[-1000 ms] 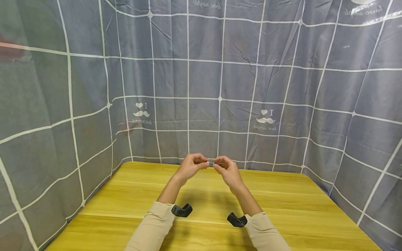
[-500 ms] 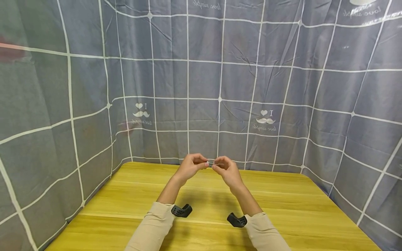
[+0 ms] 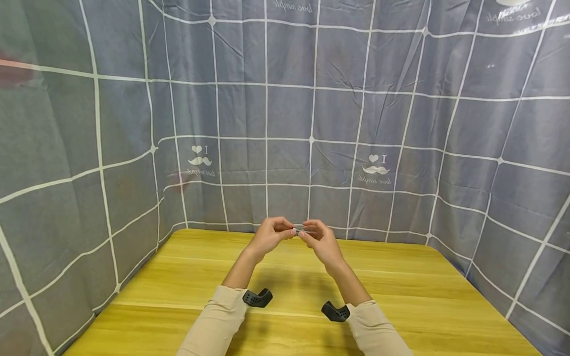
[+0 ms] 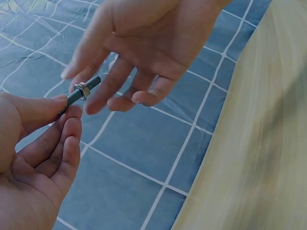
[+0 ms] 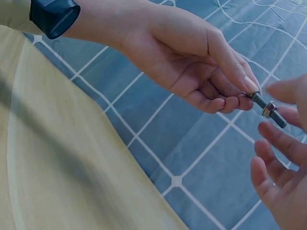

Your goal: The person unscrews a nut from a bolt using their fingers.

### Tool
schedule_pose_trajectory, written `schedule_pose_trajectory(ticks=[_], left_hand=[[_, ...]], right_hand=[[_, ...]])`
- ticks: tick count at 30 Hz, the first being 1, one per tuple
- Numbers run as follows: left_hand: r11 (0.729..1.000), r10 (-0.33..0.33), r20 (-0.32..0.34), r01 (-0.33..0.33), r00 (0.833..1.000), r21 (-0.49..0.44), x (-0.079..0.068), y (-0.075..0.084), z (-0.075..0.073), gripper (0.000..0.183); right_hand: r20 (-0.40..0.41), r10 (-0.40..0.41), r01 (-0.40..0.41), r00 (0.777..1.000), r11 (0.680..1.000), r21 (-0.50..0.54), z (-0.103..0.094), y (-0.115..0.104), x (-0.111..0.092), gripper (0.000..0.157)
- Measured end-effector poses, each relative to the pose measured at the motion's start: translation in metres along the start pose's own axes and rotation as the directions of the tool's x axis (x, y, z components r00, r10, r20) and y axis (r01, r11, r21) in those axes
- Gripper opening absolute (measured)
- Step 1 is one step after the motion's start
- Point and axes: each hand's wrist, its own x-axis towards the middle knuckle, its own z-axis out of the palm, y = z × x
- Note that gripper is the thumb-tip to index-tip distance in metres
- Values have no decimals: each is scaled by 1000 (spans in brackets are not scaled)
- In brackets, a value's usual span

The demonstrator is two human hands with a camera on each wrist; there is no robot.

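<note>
My left hand (image 3: 268,238) pinches a threaded metal bolt (image 4: 73,97) between thumb and forefinger, over the far part of the table. A flanged hex nut (image 4: 82,90) sits partway along the thread, with the bolt's free end poking out beyond it. My left fingers hide the bolt's other end. My right hand (image 3: 325,243) is just right of the bolt, its fingers apart and loosely bent. In the right wrist view, a gap shows between the right thumb and forefinger and the nut (image 5: 268,109).
The yellow wood-grain table (image 3: 285,316) lies below both hands. Behind it and at both sides hangs a grey curtain (image 3: 289,113) with white grid lines. Black wrist devices (image 3: 258,298) sit at the cuffs of the beige sleeves (image 3: 213,321).
The right thumb has shifted slightly left along the bolt, and the right fingers have spread and lifted a little. The left hand has stayed in place with the bolt.
</note>
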Motion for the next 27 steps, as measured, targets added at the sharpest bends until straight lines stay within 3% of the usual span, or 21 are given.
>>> schedule_pose_trajectory(ticks=[5,9,18,27], left_hand=[[1000,7,1,-7,1000,-5,0,0,0,12],[1000,1,1,-1,1000,-2,1,-1,0,12],[1000,2,3,-2,1000,-7,1,-1,1,12],[1000,-3,-1,3,1000,4,-1,1,1,13]], right_hand=[[9,29,-29,1000,999,-26,1,-16,-5,23],[18,-6,6,1000,1000,-24,2,-27,-12,18],[-1,36,-36,999,999,-20,-1,-1,0,35],[-30,2,-3,1000,1000,-31,0,2,0,21]])
